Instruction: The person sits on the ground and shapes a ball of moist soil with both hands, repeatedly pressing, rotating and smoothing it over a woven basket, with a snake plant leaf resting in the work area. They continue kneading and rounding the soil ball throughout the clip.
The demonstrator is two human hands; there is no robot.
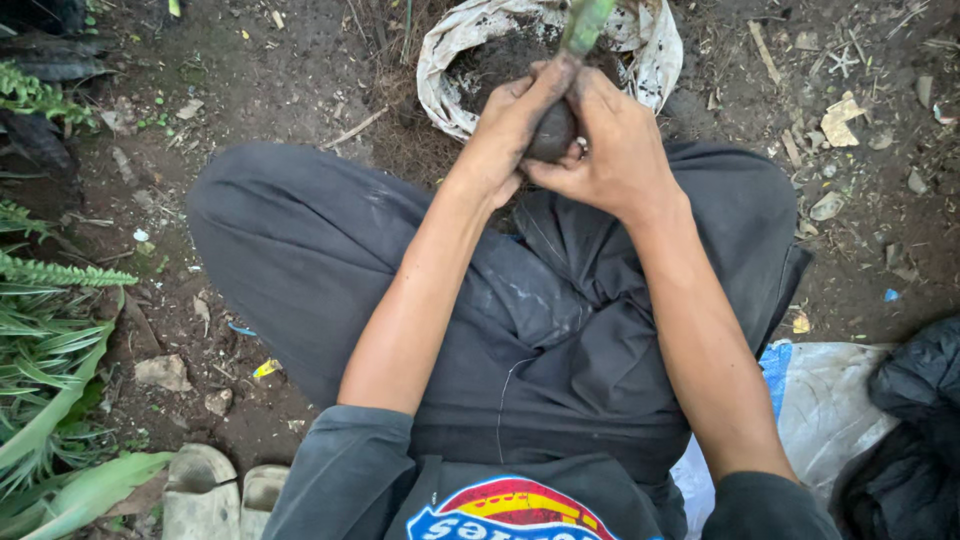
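Soil ball point(552, 132) with green stem point(585, 25): clasped by left hand point(515, 120) and right hand point(610, 150) over white sack point(655, 60); best pressed evenly, stem kept upright.

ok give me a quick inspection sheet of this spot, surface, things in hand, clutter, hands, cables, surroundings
surface: bare dark soil ground strewn with twigs and dry scraps
job's things: a dark soil ball with a green stem rising from it, held over a white sack of soil with its rim rolled down
clutter: stones, dry leaf bits, a yellow scrap, a small blue scrap
grippers: left hand and right hand both closed around the soil ball, fingers soiled
cables: nothing seen
surroundings: fern fronds at left, a pair of pale sandals below, a white woven sack and a black plastic bag at right; the person sits cross-legged in dark trousers
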